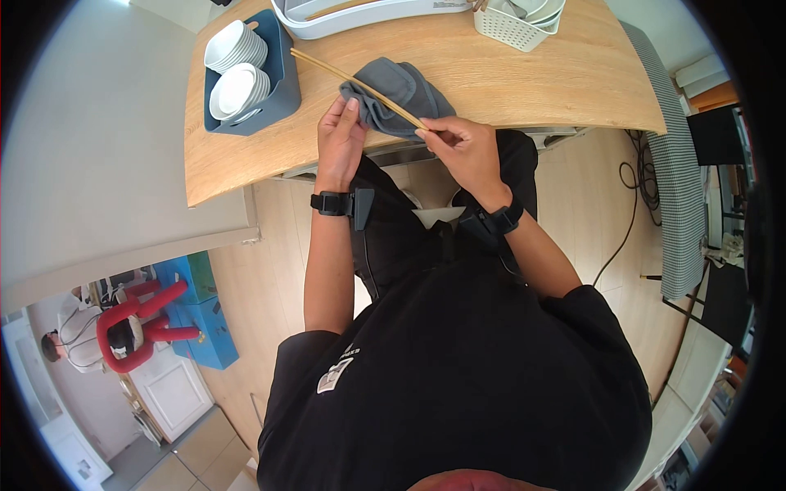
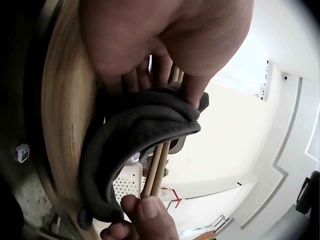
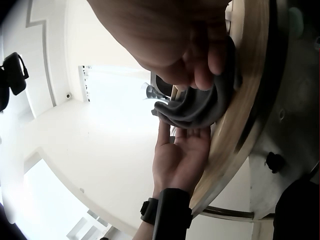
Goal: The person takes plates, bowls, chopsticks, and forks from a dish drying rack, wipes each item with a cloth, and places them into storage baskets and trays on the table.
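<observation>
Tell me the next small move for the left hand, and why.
Probably, fold the cloth over the chopsticks with the left hand: it pinches a bunched edge of the cloth right by them, the right hand steadies them at one end, and their other ends stick out bare.

The chopsticks (image 1: 315, 61) are two slim, light-brown sticks with a wood-like look, lying close together and nearly parallel. In the head view they slant across the cloth (image 1: 399, 80), their far ends reaching past it above the table (image 1: 508, 86), their near ends pinched in the right hand (image 1: 471, 155). The cloth is dark grey, soft and rumpled, with a seamed edge, bunched in thick curved folds at the near edge of the table. Its left side is gathered in the left hand (image 1: 340, 146); in the left wrist view, a fold hides the middle of the chopsticks.
</observation>
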`<state>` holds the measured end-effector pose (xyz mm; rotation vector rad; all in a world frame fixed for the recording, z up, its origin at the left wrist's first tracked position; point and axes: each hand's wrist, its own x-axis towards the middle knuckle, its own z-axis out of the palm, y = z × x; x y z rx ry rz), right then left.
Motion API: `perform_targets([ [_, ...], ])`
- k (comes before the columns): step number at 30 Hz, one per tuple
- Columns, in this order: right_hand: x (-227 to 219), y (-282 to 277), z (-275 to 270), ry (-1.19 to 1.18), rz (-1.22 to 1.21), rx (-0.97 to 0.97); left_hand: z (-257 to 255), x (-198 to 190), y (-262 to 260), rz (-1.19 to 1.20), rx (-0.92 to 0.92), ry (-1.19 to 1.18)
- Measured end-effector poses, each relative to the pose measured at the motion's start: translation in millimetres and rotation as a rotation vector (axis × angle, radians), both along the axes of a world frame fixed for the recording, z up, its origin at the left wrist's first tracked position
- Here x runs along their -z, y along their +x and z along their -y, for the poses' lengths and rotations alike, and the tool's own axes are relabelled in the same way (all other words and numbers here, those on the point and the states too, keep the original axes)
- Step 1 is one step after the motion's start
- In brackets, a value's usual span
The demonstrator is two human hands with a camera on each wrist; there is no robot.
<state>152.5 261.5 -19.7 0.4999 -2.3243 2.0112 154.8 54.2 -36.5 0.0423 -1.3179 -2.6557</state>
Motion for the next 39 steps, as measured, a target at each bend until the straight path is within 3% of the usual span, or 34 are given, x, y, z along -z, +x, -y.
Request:
perform_targets([
  [7,-13.4,-14.8,19.8,0.205,-0.29,-0.015,0.0,1.5,-0.8,0.04,0.04,-0.096],
  [18,-12.6,-9.0,8.6,0.169,-0.265,-0.028,-9.6,-6.1,-0.3,0.041,-0.103,0.05],
  [31,6.6,4.8,-79.0,0.175,0.109,-0.009,-8.5,-7.1,-0.1,0.04,-0.111,0.063],
  [35,8.6,2.4,-90.0,0.056,0.221,-0.004,-7.1,-4.2,1.7,0.025,-0.098,0.033],
  [39,4.3,-3.2,-103.8,0.093,0.28,0.007,-11.7,-11.0,4.2,0.011,-0.108,0.073],
])
